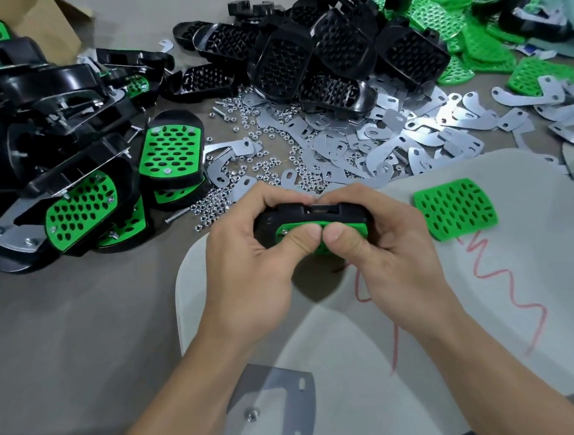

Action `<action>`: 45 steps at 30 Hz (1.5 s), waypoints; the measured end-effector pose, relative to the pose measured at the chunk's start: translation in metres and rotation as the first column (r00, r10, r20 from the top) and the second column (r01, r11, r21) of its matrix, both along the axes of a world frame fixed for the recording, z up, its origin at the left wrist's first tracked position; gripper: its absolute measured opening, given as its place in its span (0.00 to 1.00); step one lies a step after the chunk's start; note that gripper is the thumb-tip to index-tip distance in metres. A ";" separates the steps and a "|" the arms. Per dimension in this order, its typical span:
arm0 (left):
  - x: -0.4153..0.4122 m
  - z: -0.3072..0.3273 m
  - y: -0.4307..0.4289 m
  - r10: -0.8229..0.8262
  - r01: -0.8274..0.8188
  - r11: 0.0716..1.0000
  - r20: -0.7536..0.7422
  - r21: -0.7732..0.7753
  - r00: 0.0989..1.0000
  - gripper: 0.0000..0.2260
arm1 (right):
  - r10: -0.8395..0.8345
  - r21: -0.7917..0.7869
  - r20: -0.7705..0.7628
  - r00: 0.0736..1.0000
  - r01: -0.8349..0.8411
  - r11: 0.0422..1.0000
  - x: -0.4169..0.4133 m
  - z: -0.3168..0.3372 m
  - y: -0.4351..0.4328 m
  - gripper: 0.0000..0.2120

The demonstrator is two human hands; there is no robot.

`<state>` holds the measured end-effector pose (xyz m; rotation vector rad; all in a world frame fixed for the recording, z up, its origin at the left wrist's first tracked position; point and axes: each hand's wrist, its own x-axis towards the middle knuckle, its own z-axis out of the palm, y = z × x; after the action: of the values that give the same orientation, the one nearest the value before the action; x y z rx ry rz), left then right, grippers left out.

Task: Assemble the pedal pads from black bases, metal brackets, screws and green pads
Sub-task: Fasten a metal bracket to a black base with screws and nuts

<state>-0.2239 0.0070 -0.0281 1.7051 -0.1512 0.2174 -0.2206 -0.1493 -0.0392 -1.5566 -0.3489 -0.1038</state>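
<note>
— Where are the fingers right now?
— On my screen, the fingers (297,240) of the left hand (247,258) and of the right hand (387,243) are curled round one black base (312,212), just below the centre of the frame. Both thumbs press side by side on the green pad (285,232) seated in it. The other fingers wrap over its far edge.
— Is it resting on anything?
— I cannot tell. It sits over a white sheet (491,304) with a red scribble. A loose green pad (455,209) lies flat on that sheet, right of the hands and apart from them.
— And lower down?
— One metal bracket (297,408) with a nut (252,415) on it, bottom centre.
— Further out?
— Loose nuts (214,207) lie just above the hands, and a spread of brackets (393,140) lies right of centre. There is a heap of bare bases (317,53) at top centre and green pads (451,15) at the upper right. Finished pedals (82,206) are stacked at the left on the grey surface (63,320).
</note>
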 end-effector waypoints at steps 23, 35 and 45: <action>0.007 0.000 0.001 0.105 -0.098 0.991 -0.082 0.091 0.991 0.06 | -0.013 0.071 -0.132 0.991 0.023 0.997 0.010 -0.005 -0.004 0.09; 0.000 0.010 0.003 0.000 -0.014 0.932 0.039 0.363 0.999 0.07 | -0.049 -0.075 0.025 0.999 0.050 0.996 0.000 -0.003 -0.002 0.07; 0.004 0.010 -0.010 0.077 -0.079 0.909 0.021 0.409 0.997 0.08 | -0.100 -0.005 -0.011 0.995 0.100 0.995 0.004 -0.006 -0.005 0.13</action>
<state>-0.2196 -0.0025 -0.0183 2.1333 -0.1378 0.2620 -0.2165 -0.1546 -0.0452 -1.5784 -0.2627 -0.1718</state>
